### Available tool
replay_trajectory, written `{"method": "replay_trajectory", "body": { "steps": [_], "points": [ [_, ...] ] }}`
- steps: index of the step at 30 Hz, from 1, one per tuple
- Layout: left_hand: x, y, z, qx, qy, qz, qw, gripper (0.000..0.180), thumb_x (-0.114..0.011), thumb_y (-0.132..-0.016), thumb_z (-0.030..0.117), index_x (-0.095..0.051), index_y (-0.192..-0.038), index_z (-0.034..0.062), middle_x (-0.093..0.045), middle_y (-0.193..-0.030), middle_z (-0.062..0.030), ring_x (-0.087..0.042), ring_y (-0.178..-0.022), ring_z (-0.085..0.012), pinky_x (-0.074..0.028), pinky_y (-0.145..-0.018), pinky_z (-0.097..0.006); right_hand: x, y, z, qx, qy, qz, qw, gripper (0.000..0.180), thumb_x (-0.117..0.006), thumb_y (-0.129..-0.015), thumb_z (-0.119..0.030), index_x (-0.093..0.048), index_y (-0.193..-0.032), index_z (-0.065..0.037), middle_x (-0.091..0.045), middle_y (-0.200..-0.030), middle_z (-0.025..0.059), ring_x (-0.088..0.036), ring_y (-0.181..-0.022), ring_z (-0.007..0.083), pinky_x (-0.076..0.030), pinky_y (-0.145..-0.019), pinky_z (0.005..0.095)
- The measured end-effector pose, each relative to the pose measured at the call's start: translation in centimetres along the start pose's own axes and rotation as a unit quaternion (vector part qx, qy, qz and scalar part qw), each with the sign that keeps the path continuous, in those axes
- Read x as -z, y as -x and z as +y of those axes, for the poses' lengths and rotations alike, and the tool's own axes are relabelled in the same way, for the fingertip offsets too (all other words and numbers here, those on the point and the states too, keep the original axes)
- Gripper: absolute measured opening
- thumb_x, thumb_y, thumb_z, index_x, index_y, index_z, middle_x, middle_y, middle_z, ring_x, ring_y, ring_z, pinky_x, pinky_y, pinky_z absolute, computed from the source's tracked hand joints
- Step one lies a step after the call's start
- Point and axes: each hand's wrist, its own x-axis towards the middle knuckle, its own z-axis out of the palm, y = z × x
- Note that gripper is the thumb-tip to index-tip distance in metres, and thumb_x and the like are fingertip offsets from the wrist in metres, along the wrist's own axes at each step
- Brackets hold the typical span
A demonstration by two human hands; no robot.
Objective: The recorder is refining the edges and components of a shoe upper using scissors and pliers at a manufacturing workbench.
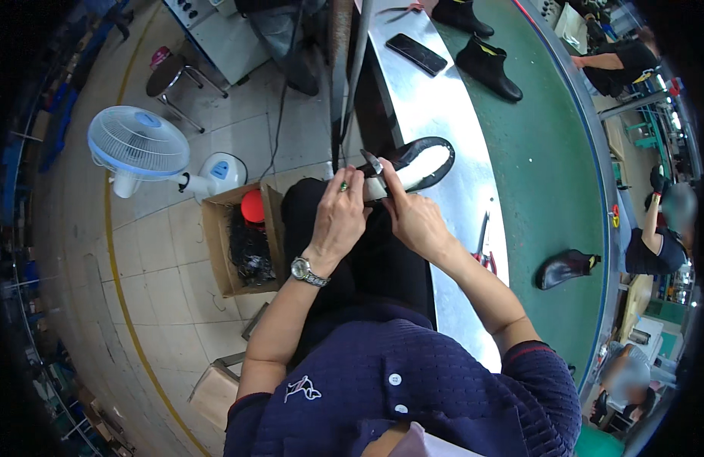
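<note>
A black boot (pixel 418 183) lies with its underside up across my lap, toe end over the metal bench edge. Its sole is whitish inside a dark rim. My left hand (pixel 341 209) is closed round the heel end, a green-stoned ring on one finger. From the other side, my right hand (pixel 416 217) is closed close to the heel, its index finger stretched forward. A short metal knife blade (pixel 371 161) sticks out at that fingertip; its handle is hidden.
On the metal bench (pixel 474 167) lie a phone (pixel 416 54) and red-handled scissors (pixel 485 247). Several black boots (pixel 490 68) stand on the green belt (pixel 550 190). To the left are a cardboard box (pixel 217 251), a fan (pixel 138 141) and a stool (pixel 167 78). People work at the right.
</note>
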Motion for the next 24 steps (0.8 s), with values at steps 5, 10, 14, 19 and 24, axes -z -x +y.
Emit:
{"method": "replay_trajectory", "body": {
  "steps": [5,10,14,19,24],
  "points": [
    [0.1,-0.2,-0.6,0.007,0.011,-0.042,0.999,0.062,-0.075,-0.069,0.002,-0.045,-0.123,-0.0074,-0.057,-0.122,-0.0272,-0.052,-0.119,-0.041,-0.043,-0.102,-0.042,-0.4,-0.1,0.2,0.037,0.026,0.041,0.998,0.073,-0.055,-0.091,-0.014,-0.015,-0.151,-0.015,-0.062,-0.066,0.0252,-0.062,-0.062,0.0452,-0.048,-0.059,0.0542],
    [0.8,-0.1,-0.7,-0.008,0.031,-0.039,0.999,0.064,-0.077,-0.067,0.001,-0.046,-0.122,-0.005,-0.058,-0.12,-0.0238,-0.053,-0.118,-0.0386,-0.046,-0.1,-0.041,-0.5,0.7,-0.2,-0.022,0.032,0.033,0.999,0.071,-0.055,-0.092,-0.016,-0.015,-0.151,-0.016,-0.062,-0.067,0.0261,-0.062,-0.063,0.0448,-0.047,-0.06,0.0551],
    [2.0,-0.5,-1.4,-0.031,0.076,-0.077,0.994,0.066,-0.077,-0.065,-0.001,-0.047,-0.124,0.0008,-0.058,-0.118,-0.0213,-0.056,-0.114,-0.0376,-0.049,-0.095,-0.041,2.2,1.7,2.2,0.038,0.045,0.061,0.996,0.062,-0.055,-0.091,-0.015,-0.029,-0.147,-0.016,-0.064,-0.076,0.0222,-0.064,-0.073,0.044,-0.05,-0.067,0.0518],
    [2.9,1.2,-1.8,-0.06,0.061,-0.112,0.99,0.093,-0.077,-0.068,0.002,-0.028,-0.146,0.0036,-0.045,-0.142,-0.0184,-0.036,-0.136,-0.0356,-0.028,-0.115,-0.045,2.5,3.1,5.1,-0.049,0.061,0.066,0.995,0.057,-0.057,-0.089,-0.014,-0.036,-0.143,-0.012,-0.066,-0.088,0.0222,-0.064,-0.08,0.0427,-0.049,-0.072,0.0517],
    [2.1,8.1,0.6,0.22,0.405,-0.056,0.886,0.113,-0.08,-0.076,0.037,-0.003,-0.153,0.0055,-0.02,-0.153,-0.0256,-0.024,-0.142,-0.0362,-0.027,-0.114,-0.043,1.1,7.5,2.0,-0.046,-0.119,-0.059,0.99,0.062,-0.059,-0.088,-0.012,-0.034,-0.144,-0.011,-0.065,-0.084,0.0259,-0.062,-0.073,0.0457,-0.048,-0.069,0.0519]
  ]
}}
